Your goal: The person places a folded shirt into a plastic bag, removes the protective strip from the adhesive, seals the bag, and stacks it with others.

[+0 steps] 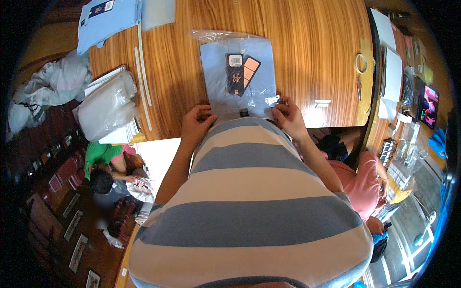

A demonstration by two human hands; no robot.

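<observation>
A folded light-blue garment (261, 62) lies inside a clear plastic bag (225, 34) on the wooden table, close against my body. On the garment are a dark hang tag (235, 74) with a white label and a second tag (250, 71) with orange patches. My left hand (196, 122) pinches the bag near its left corner on my side. At the opposite near corner my right hand (291, 120) grips the bag's edge between thumb and fingers. The bag's edge nearest me is partly hidden by my striped shirt.
More folded blue garments (111, 21) lie at the far left of the table (317, 53). A stack of clear bags (108, 98) sits at the left edge beside white strips (142, 81). A tape roll (360, 63) lies right. People sit at lower left and right.
</observation>
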